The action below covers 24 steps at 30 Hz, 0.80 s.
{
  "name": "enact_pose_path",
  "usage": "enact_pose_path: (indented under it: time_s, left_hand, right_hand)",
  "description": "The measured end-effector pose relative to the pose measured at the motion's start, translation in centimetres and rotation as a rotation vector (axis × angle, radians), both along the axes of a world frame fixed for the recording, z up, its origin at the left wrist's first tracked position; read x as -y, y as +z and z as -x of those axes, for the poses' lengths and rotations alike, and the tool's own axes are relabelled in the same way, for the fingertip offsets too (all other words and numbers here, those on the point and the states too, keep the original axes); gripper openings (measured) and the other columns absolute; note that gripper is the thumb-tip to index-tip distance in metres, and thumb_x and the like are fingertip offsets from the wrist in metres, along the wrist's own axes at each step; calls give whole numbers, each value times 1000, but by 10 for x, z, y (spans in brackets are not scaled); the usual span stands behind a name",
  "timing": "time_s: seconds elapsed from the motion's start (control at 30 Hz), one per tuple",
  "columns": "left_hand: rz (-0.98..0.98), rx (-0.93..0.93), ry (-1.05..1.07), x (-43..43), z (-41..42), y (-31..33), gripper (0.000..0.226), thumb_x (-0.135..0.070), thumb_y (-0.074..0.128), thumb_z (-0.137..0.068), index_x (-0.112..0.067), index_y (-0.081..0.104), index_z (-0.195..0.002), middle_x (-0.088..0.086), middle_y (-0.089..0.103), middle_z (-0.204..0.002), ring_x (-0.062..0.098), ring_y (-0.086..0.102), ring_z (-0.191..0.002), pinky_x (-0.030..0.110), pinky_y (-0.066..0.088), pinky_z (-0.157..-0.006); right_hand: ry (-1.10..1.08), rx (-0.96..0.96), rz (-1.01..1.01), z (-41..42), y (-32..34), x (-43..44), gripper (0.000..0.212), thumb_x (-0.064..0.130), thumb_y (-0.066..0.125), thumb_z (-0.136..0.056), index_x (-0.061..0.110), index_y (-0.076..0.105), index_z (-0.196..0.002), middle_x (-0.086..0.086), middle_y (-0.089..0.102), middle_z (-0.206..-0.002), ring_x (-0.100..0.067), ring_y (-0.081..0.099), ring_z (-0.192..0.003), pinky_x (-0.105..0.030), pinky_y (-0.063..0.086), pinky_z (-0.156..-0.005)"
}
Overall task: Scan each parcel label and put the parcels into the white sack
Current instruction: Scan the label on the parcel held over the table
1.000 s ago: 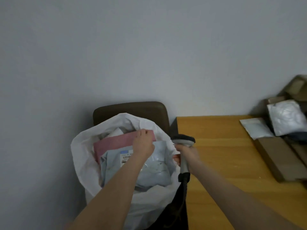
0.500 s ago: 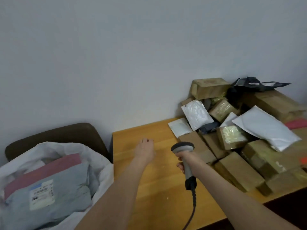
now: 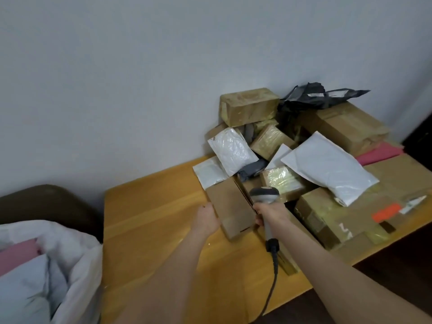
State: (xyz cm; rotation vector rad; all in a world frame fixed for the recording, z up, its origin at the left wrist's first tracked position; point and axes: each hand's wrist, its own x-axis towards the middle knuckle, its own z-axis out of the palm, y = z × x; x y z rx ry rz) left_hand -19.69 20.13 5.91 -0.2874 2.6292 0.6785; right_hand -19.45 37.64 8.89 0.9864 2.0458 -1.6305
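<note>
Two soft parcels, a pink mailer [image 3: 16, 256] and a grey mailer [image 3: 23, 293], sit in the crinkled white sack [image 3: 77, 265] left of our smooth wooden desk [image 3: 152, 218]. Our left hand [image 3: 207, 220] lies against the left edge of a flat cardboard box [image 3: 230, 206]; we cannot tell whether it grips. Our right hand [image 3: 271, 212] curls round the grey scanner [image 3: 264, 195] before the heaped parcels [image 3: 327, 169].

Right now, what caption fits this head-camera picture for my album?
Left hand at a box, right hand holding the scanner, white sack waiting beside the table.

White sack [image 3: 77, 272], brown boxes [image 3: 230, 210], orange table [image 3: 152, 206], grey scanner [image 3: 264, 195]
</note>
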Motion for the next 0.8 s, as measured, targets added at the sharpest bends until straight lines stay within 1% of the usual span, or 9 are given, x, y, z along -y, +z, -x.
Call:
enact_pose_path:
  time_s: [0.07,0.13,0.23,0.3,0.37,0.5,0.57,0.67,0.8]
  left_hand:
    - [-122,32,85,-2,14,-14,49,-26,60,-92,-7,45,-134,12,52,-132,27,51,-120,31,43,-91]
    - [-250,76,227,-3,28,-28,48,-20,61,-92,-4,44,-134,13,55,-130,27,54,-117,30,44,-89]
    - [-463,150,498,-2,48,-47,55,-12,60,-92,2,35,-139,16,48,-136,30,49,-122,32,42,-92]
    - [-568,223,620,1,58,-60,50,-15,59,-93,1,39,-136,15,52,-128,31,53,-112,36,45,-87]
    - [-657,281,703,4,64,-71,37,-20,60,-92,-2,51,-123,12,59,-111,26,56,-97,35,48,-80]
    - [-757,379,801,6,72,-80,25,-20,67,-88,-8,57,-108,6,61,-100,19,58,-97,34,50,-83]
    - [-760,412,772,6,73,-76,21,-19,69,-87,-7,61,-103,5,58,-89,17,55,-86,33,50,-84]
    - [-706,409,705,8,70,-69,38,-26,72,-84,-8,58,-114,7,58,-101,21,55,-95,34,50,-84]
    - [-773,343,759,-3,56,-69,37,-22,71,-85,-10,55,-116,8,61,-114,26,56,-110,40,47,-97]
  right_hand:
    - [19,8,-7,16,-16,3,27,21,72,-81,5,60,-98,-12,69,-79,-24,66,-66,-34,58,-65]
    - [43,43,-33,32,-32,7,35,22,75,-79,3,56,-102,-13,66,-93,-29,65,-89,-41,55,-83]
    - [39,59,-58,54,-46,13,33,17,72,-83,5,56,-109,-10,57,-101,-29,56,-104,-36,45,-87]
    - [45,76,-42,66,-55,15,42,16,72,-84,0,57,-119,-11,56,-105,-31,54,-111,-37,43,-90]
    - [50,87,-40,73,-60,18,47,17,72,-83,-2,56,-123,-9,55,-105,-32,53,-114,-37,43,-93]
    - [52,86,-21,79,-63,17,45,15,72,-84,-1,56,-124,-8,55,-103,-30,52,-112,-39,43,-98]
    - [43,86,3,79,-61,14,45,14,72,-84,-1,56,-123,-9,56,-105,-29,53,-109,-39,43,-98]
    - [65,86,77,76,-55,14,48,14,72,-83,1,54,-126,-11,57,-109,-31,53,-113,-42,43,-101]
    - [150,54,118,69,-51,19,52,13,73,-82,5,52,-128,-9,56,-115,-29,51,-118,-43,40,-106]
